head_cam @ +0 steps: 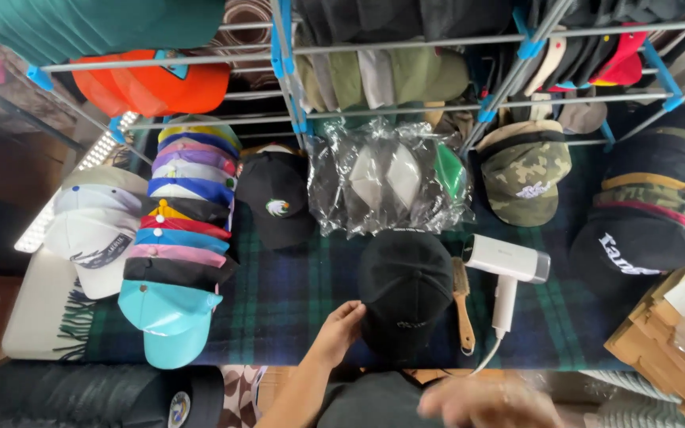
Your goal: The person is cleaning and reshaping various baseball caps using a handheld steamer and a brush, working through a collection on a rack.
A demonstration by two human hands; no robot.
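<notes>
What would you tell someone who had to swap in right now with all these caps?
Left hand: fingers touching the edge of the black cap lying on the plaid cloth. Right hand: blurred at the bottom, apparently holding nothing. Beside the cap: wooden brush, then white hair dryer. Bagged caps lie behind it. Cap not lifted yet; brush and dryer untouched.

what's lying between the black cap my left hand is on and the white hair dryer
In the head view, a wooden-handled brush lies on the plaid cloth between the plain black cap under the left hand and the white hair dryer.
</notes>
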